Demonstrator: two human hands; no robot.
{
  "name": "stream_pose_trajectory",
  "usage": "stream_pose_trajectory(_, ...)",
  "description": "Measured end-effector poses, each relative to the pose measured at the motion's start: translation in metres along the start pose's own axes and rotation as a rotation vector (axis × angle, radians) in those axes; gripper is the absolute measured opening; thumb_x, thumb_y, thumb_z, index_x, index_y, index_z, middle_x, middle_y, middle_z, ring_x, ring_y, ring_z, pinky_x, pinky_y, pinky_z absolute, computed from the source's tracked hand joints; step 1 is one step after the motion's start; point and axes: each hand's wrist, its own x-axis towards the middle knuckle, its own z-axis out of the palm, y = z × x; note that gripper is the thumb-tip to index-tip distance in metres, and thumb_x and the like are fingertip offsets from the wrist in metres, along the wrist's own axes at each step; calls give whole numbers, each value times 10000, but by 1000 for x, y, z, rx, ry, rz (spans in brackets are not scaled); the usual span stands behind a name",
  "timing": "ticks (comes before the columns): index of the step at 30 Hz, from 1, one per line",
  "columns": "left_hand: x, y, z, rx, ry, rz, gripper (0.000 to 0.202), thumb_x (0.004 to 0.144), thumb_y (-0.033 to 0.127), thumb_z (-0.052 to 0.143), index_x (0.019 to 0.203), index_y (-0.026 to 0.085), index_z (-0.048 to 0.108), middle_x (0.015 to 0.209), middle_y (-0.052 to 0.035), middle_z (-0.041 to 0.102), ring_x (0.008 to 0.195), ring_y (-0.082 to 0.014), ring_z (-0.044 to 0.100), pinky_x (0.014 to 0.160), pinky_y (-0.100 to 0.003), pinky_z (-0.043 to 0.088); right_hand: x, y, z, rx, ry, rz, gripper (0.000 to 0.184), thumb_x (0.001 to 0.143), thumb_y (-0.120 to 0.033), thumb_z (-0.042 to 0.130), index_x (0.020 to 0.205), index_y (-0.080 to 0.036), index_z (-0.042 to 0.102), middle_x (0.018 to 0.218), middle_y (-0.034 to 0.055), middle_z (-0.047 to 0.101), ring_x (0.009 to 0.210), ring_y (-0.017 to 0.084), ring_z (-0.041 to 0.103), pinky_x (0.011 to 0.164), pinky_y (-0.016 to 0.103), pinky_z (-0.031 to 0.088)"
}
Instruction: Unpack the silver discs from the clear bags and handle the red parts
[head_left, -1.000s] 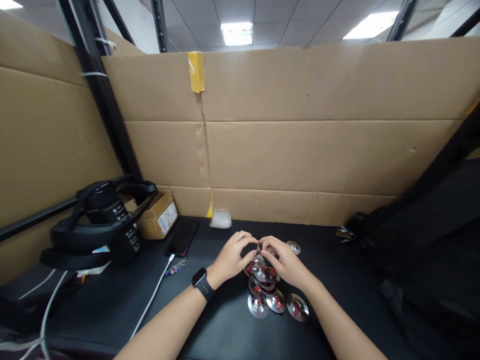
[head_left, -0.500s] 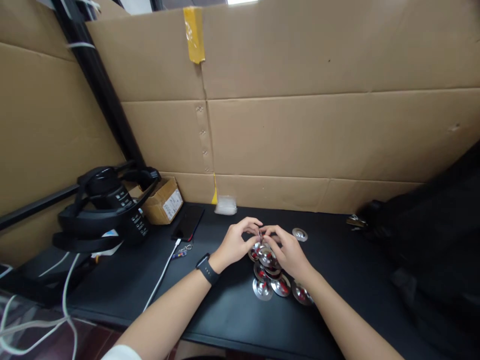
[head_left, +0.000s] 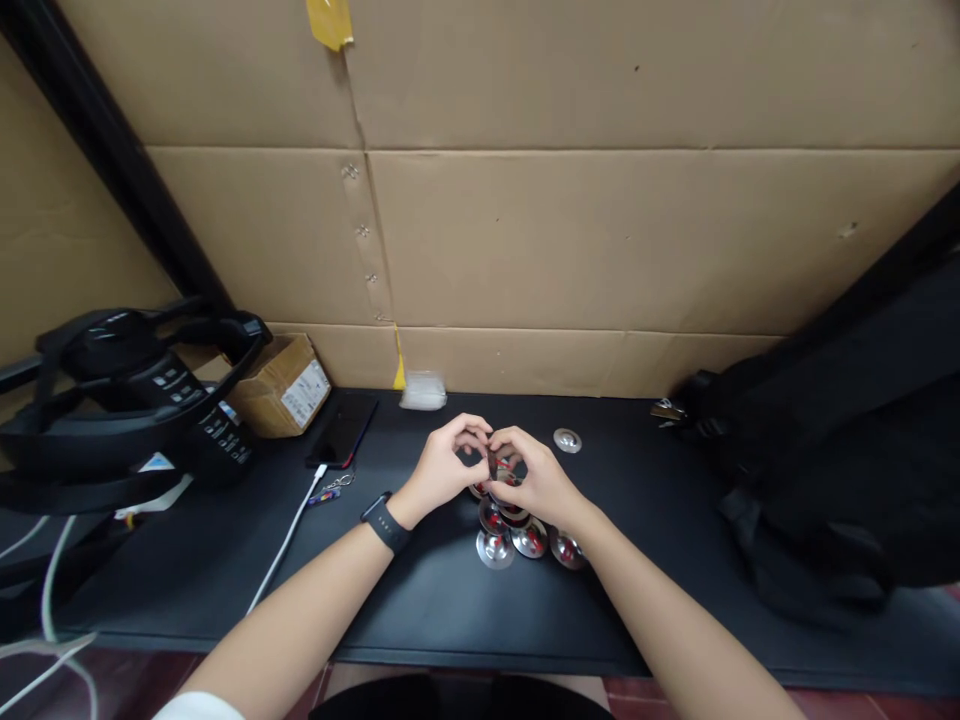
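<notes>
My left hand [head_left: 451,465] and my right hand [head_left: 534,478] meet fingertip to fingertip over a small heap of shiny round metal discs. Pinched between them is a thin metal disc [head_left: 492,464], seen nearly edge-on and partly covered by the fingers. Below the hands lie several domed metal discs [head_left: 530,539] with red on them, some overlapping; the right hand hides part of the heap. A single domed metal disc [head_left: 568,440] rests apart, beyond the right hand. A dark watch [head_left: 386,522] is on my left wrist.
On the left are a black headset-like device [head_left: 120,400], an open cardboard box [head_left: 289,385], a phone [head_left: 343,432] with a white cable, and a keyring [head_left: 330,490]. A clear plastic packet [head_left: 424,391] lies by the cardboard wall [head_left: 525,240]. A black bag [head_left: 825,470] stands right.
The view has tilted down and shifted right, so everything sits further left in the picture. My hands stay together over the discs, with the pinched disc still between the fingertips.
</notes>
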Motion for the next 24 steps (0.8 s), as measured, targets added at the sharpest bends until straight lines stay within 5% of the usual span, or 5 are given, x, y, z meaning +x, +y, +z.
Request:
stream_pose_trajectory(10,15,-15,-18,-75,106,-113,331,676,140,742,974,175,605,947,-17,634,740,-123,714,668,-202,496,7,23,-7,17,63,139,254,794,-254,741,997,-224,592,940,8,680,763,150,672,640,262,484)
stream_pose_trajectory(20,9,-2,-11,-159,51,-67,300,717,147,760,977,182,614,992,-25,639,777,-133,721,722,-230,536,4,9,-11,33,-91,35,637,683,-355,874,1242,-251,588,1177,63,662,998,210,668,787,313,550)
stream_pose_trajectory(24,7,6,-10,-194,16,-59,297,724,153,773,974,181,616,1008,-29,653,789,-136,727,733,-232,543,2,1,-10,63,-127,27,610,749,-361,832,1288,-249,569,1212,67,666,1003,208,671,833,321,550)
